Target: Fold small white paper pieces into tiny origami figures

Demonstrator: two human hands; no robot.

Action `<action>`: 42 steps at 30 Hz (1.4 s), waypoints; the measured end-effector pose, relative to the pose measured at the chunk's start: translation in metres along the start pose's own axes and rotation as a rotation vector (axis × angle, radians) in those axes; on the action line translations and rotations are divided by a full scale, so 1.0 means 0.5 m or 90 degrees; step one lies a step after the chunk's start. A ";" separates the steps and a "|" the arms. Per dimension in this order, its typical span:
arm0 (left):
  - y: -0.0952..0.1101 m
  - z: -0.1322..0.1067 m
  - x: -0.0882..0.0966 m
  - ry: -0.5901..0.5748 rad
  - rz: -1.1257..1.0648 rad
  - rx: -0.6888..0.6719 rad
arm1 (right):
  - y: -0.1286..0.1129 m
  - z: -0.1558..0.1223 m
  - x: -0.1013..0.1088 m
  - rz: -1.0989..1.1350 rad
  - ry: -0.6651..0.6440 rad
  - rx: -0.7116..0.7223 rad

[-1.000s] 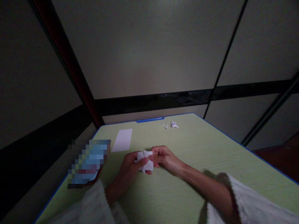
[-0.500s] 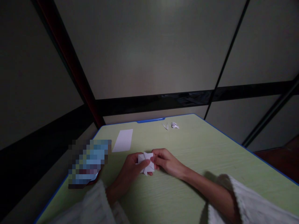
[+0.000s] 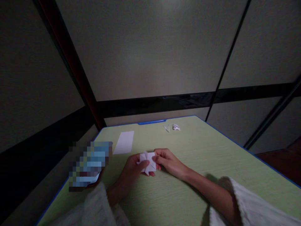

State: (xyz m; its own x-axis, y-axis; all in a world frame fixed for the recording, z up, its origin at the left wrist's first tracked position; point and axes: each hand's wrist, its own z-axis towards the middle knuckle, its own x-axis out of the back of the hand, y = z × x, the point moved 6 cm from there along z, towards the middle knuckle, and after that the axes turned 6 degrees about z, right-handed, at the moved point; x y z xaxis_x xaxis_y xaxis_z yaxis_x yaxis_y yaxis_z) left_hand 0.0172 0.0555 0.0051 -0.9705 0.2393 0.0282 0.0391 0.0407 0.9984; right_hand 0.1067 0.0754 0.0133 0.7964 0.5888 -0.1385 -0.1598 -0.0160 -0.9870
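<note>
A small white folded paper (image 3: 151, 158) with creases and pointed flaps is held just above the table between both hands. My left hand (image 3: 134, 168) grips it from the left, its thumb pressed on the middle and fingertips showing below the lower edge. On the other side, my right hand (image 3: 169, 161) pinches the right edge between thumb and fingers. The fingers behind the paper are partly hidden.
A white paper sheet (image 3: 124, 142) lies flat at the back left of the green table (image 3: 199, 147). Nearer on the left is a blurred-out device (image 3: 94, 164). A folded paper figure (image 3: 176, 127) and thin paper strips (image 3: 166, 127) lie at the back. Cabinet panels (image 3: 150, 56) stand behind.
The folded paper has risen slightly and tilted a little in my hands. My right thumb has shifted slightly up along its right edge. Everything on the table stays in place.
</note>
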 end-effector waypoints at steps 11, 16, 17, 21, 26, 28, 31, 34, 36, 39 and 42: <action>0.000 0.001 0.000 0.006 -0.027 0.030 | 0.001 -0.003 0.012 0.030 0.036 -0.027; -0.004 0.006 0.006 0.025 -0.012 0.022 | 0.004 -0.003 0.016 -0.007 0.071 -0.017; -0.003 0.006 0.007 0.028 -0.003 0.017 | 0.003 -0.002 0.014 -0.011 0.066 -0.016; 0.004 0.002 0.009 0.049 0.026 -0.003 | -0.002 -0.002 0.006 0.007 0.041 -0.011; 0.002 -0.005 0.000 0.030 0.064 -0.002 | -0.003 -0.008 -0.007 0.025 0.014 0.000; -0.001 -0.007 -0.005 0.006 0.081 -0.003 | 0.001 -0.011 -0.015 0.026 -0.012 -0.010; -0.006 -0.009 -0.011 -0.031 0.109 -0.011 | 0.009 -0.014 -0.018 0.031 -0.023 -0.024; -0.009 -0.011 -0.014 -0.055 0.114 -0.012 | 0.016 -0.012 -0.016 0.054 -0.021 -0.034; -0.011 -0.011 -0.015 -0.058 0.105 -0.009 | 0.017 -0.010 -0.014 0.066 -0.023 -0.039; -0.009 -0.006 -0.011 -0.035 0.091 -0.013 | 0.008 -0.006 -0.011 0.052 -0.019 -0.029; -0.005 0.001 -0.004 -0.003 0.073 -0.010 | -0.008 -0.007 -0.012 0.014 -0.019 -0.001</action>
State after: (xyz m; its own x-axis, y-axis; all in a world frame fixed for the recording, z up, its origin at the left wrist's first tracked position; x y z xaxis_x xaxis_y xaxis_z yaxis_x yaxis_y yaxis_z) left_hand 0.0189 0.0553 0.0023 -0.9587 0.2464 0.1418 0.1458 -0.0020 0.9893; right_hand 0.1048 0.0691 0.0178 0.7750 0.6118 -0.1584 -0.1765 -0.0312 -0.9838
